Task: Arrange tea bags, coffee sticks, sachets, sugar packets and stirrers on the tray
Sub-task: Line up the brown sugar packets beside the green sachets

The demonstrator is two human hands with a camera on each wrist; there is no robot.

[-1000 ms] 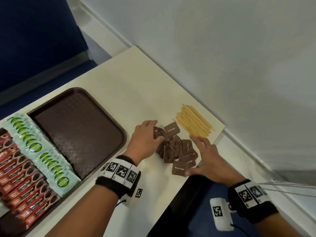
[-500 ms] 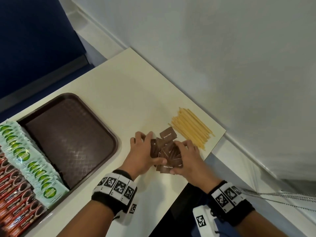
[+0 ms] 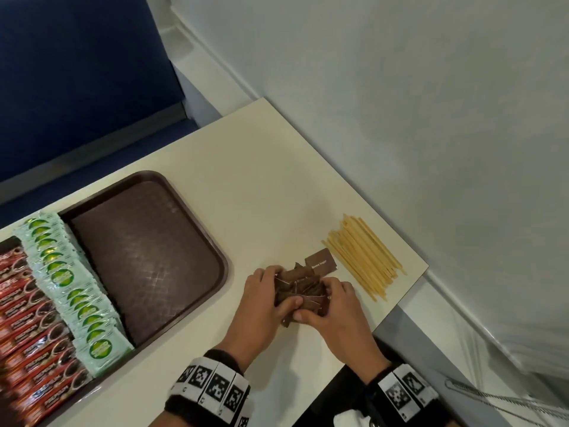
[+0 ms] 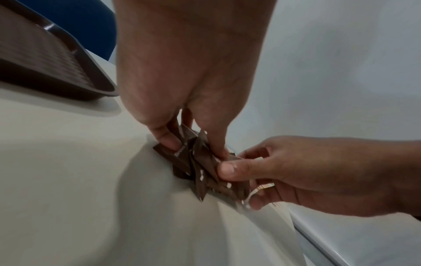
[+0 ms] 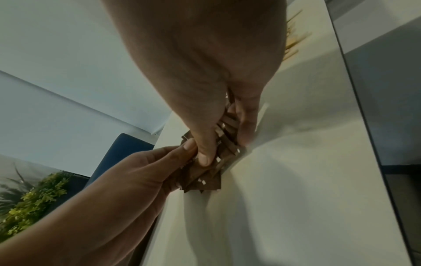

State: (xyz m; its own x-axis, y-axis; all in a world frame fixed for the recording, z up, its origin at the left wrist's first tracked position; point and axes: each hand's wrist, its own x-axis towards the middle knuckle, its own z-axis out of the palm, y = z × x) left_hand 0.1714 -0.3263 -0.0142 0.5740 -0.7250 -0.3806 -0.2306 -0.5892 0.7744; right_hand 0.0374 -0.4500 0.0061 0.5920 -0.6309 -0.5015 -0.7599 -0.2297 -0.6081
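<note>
Several brown sugar packets are bunched into a heap on the cream table, right of the brown tray. My left hand grips the heap from its left side, my right hand from its right, thumbs pressed on top. The wrist views show the same squeezed packets standing on edge between both hands. One loose brown sugar packet lies flat just beyond the heap. Wooden stirrers lie in a pile near the table's right corner. Green tea bags and red coffee sticks fill the tray's left part.
The tray's right half is bare. The table's edge runs close to my right hand, with a grey ledge and white wall beyond. A blue seat stands behind the table.
Both hands have closed in from either side and pushed the scattered brown packets into one tight heap held between them. One packet stayed behind, flat on the table.
</note>
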